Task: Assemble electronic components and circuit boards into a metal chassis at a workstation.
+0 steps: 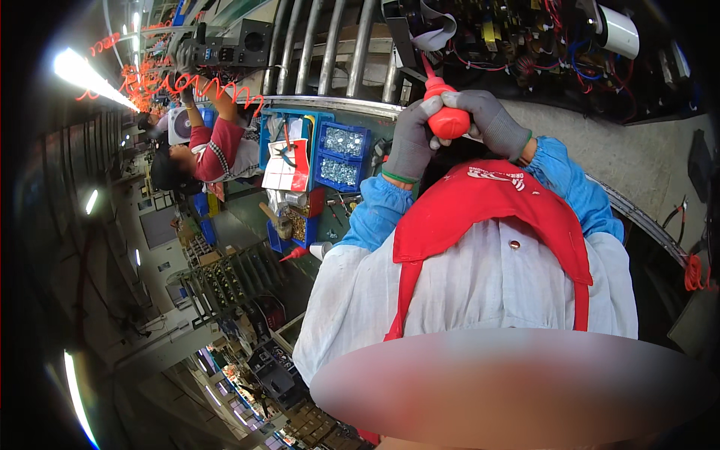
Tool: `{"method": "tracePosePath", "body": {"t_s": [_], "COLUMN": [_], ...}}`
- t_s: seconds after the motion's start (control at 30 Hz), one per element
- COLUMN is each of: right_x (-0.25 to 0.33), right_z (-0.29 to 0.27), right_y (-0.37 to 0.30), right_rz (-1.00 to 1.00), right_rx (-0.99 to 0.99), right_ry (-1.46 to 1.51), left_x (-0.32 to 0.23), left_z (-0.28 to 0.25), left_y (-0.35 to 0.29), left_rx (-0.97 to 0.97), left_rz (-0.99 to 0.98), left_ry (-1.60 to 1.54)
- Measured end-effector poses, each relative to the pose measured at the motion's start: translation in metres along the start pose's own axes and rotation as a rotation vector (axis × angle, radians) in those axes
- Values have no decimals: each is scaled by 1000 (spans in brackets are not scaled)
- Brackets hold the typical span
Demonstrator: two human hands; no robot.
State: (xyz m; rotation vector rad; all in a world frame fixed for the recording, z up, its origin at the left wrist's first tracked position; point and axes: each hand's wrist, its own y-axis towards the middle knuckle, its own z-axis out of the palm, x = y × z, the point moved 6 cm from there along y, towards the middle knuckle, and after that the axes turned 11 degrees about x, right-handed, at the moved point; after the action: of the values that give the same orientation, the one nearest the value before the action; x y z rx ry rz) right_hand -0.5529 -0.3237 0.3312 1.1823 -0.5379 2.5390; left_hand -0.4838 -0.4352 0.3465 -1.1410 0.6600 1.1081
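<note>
Grey work gloves with green cuffs cover both my hands. Between them is a red squeeze bottle [451, 124] with a tapered nozzle, pointing up and slightly left toward a machine's wiring. My left hand [412, 141] is closed around its left side, thumb on the bottle. From the right, my right hand [495, 124] also grips it, its thumb near the neck. Just beyond the nozzle tip lie a metal bracket edge and a grey ribbon cable [436, 31]. The open electronic assembly [525, 64] holds many coloured wires and a white cylinder [618, 33].
Left of me, blue bins [342, 140] hold metal fasteners, beside pliers [285, 154] on a red and white sheet. A white bottle with a red nozzle [298, 252] lies nearby. Metal rollers [310, 56] run beyond. A co-worker in a red top [221, 150] works at far left.
</note>
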Motion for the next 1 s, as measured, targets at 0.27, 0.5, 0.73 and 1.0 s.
{"method": "tracePosePath", "body": {"t_s": [0.27,0.5,0.73,1.0], "right_x": [-2,-2,-15,2], "right_z": [-6,-4,-10,12], "right_y": [9,14,15,1], "right_rz": [-21,18,81,-36], "right_rx": [-10,-61,0,27], "right_ry": [7,-63,-28,145], "left_x": [2,7,13,14], "left_z": [-2,-10,-2,-1], "left_y": [5,6,0,2], "left_rx": [-4,-38,-22,5], "left_rz": [11,16,-30,31], "left_ry": [-107,-129,-218,-166]}}
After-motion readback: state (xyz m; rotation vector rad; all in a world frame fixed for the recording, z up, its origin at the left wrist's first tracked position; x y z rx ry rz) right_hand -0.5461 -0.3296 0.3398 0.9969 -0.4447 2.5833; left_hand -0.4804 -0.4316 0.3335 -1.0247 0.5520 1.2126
